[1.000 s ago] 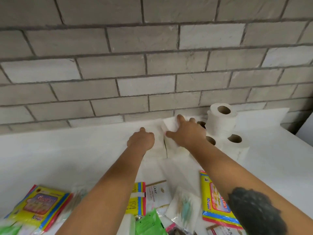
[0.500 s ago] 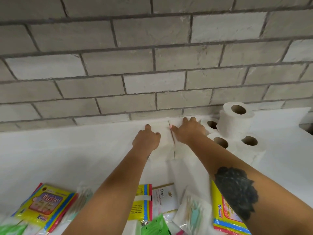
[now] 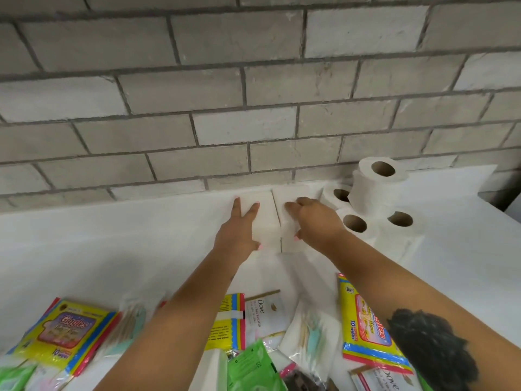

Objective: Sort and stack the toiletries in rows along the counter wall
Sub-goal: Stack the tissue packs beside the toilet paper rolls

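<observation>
**Two white packs at the wall, loose pile behind the wrists**

Left hand [image 3: 239,230] lies flat and spread on the left white pack [image 3: 263,218], fingers pointing at the wall [image 3: 253,80], thumb at the pack's near edge. Pressing, not gripping. Right hand [image 3: 313,221] is loosely curled over the right white pack [image 3: 290,213], fingertips on top, thumb on its near side; looks like a light pinch, can't tell if it bears weight

Packs sit side by side, centre of frame, one thin seam between them, far ends against the wall. Long axes run from wall toward the camera, i.e. in line with both forearms. Rolls [image 3: 375,193] are just right of the right pack, three on the counter [image 3: 112,249] and one on top

Key relation for next move: everything unsorted lies toward the bottom of the frame, under and beside the forearms, well apart from the row. Yellow wipes [image 3: 64,334] bottom left nearer the left hand; second yellow wipes pack [image 3: 363,325] bottom right nearer the right. Soap box [image 3: 263,314] and green packs [image 3: 248,368] bottom centre, reachable by either

Judgement: row grows left from the packs, open counter there, so left hand is better placed to set the next item; right side is blocked by the rolls

Risk: pulling arms back sweeps the pile
</observation>
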Action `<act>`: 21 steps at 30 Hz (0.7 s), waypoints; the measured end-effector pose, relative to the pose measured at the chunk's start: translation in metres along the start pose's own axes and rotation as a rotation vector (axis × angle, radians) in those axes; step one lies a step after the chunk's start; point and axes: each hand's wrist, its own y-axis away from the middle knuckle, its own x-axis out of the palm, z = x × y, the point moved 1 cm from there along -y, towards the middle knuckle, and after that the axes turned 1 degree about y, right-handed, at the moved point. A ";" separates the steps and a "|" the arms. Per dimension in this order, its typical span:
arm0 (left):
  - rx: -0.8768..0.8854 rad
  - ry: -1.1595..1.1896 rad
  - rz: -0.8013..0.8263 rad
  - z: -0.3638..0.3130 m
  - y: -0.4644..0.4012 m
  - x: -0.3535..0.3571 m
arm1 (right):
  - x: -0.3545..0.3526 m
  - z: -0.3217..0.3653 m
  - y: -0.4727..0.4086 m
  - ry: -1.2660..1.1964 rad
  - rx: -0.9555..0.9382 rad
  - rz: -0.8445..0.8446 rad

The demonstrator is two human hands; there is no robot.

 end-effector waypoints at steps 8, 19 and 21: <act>-0.026 -0.075 -0.019 -0.005 -0.007 0.002 | 0.012 0.000 -0.004 0.038 0.010 -0.101; -0.016 -0.212 -0.027 -0.007 -0.006 0.007 | 0.006 0.007 -0.006 -0.054 0.052 -0.020; -0.023 -0.238 -0.005 -0.007 -0.007 0.008 | 0.004 0.008 -0.005 -0.068 0.054 0.009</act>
